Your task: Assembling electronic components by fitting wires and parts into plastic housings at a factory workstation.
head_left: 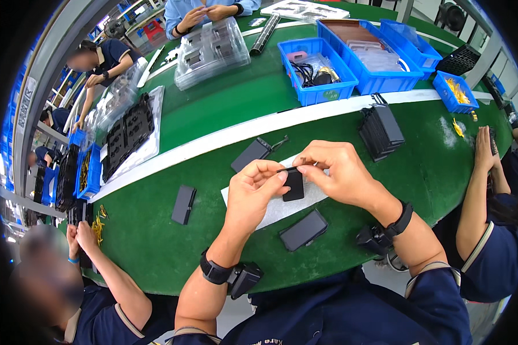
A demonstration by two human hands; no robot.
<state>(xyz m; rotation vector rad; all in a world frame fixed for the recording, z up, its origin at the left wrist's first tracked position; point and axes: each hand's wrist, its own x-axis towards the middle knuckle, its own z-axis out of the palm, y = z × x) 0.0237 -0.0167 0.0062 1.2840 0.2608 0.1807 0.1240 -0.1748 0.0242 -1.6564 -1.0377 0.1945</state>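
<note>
Between my hands is a small flat black rectangular piece (pixel 294 190), held over a white sheet (pixel 267 217). My left hand (pixel 248 192) pinches its upper left corner between thumb and fingers. At the upper right edge, my right hand (pixel 342 175) has thumb and fingertips closed on it; the fingers hide part of that edge. Three black boxes lie around the sheet: one box (pixel 183 204) to the left, another box (pixel 304 230) nearer me, and a third box (pixel 251 155) with a short cable beyond my left hand.
A stack of black boxes (pixel 381 133) stands beyond my right hand. Blue bins (pixel 328 95) line the far side past a white strip (pixel 224 138). Clear trays (pixel 213 54) sit farther left. Co-workers' hands are at both sides, near yellow pieces (pixel 99 221) on the left.
</note>
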